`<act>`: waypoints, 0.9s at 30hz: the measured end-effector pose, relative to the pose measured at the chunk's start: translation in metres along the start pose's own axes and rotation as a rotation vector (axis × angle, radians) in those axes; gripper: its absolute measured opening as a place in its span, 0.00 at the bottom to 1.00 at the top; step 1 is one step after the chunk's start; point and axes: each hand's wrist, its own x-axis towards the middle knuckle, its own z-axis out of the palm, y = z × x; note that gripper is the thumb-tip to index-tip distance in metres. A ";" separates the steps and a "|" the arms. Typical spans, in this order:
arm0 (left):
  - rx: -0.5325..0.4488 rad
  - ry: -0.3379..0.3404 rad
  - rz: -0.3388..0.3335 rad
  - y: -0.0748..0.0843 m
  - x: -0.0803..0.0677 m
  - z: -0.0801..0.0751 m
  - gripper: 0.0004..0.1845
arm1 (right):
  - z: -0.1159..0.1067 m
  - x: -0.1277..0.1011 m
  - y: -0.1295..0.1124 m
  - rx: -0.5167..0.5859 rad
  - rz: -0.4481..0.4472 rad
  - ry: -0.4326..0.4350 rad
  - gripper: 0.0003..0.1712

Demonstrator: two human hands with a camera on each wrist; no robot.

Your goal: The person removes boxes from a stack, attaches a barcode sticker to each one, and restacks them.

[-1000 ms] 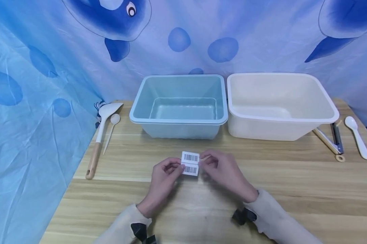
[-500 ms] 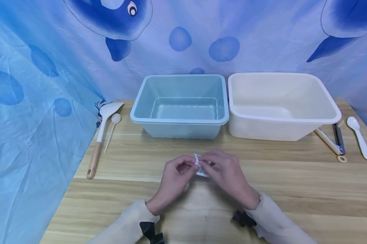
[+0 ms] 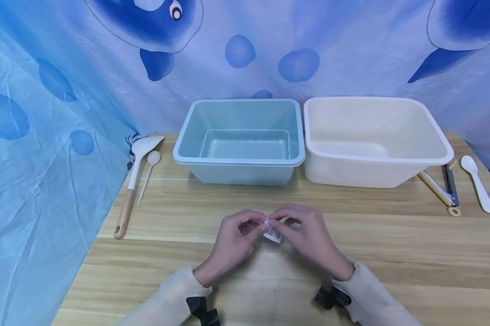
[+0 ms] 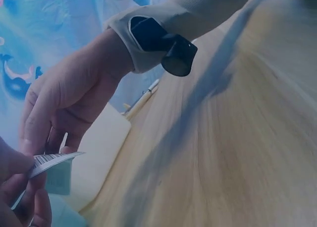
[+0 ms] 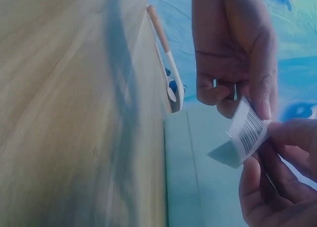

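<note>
Just below the middle of the head view, the left hand (image 3: 233, 242) and right hand (image 3: 310, 240) meet, both pinching a small barcode label (image 3: 272, 233) between fingertips above the wooden table (image 3: 411, 253). The blue tub (image 3: 238, 159) and white tub (image 3: 375, 170) sit behind, upper centre.

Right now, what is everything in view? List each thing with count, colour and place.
barcode label: 1, white, pinched between both hands above the table
blue tub: 1, light blue, table centre back
white tub: 1, white, right of the blue tub
spatula: 1, white head with wooden handle, table left
small spoon: 1, white, beside the spatula
tongs: 1, metal, table right
white spoon: 1, far right
table: 1, light wood
left hand: 1
right hand: 1
</note>
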 end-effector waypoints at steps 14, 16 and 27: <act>-0.013 -0.005 -0.072 -0.012 -0.004 -0.005 0.07 | 0.001 0.002 0.007 0.047 0.154 -0.002 0.08; -0.018 -0.001 -0.083 -0.014 -0.005 -0.006 0.07 | 0.000 0.002 0.008 0.057 0.176 0.004 0.08; -0.067 0.028 -0.165 -0.024 -0.010 -0.008 0.05 | -0.003 0.007 0.011 0.113 0.346 0.069 0.04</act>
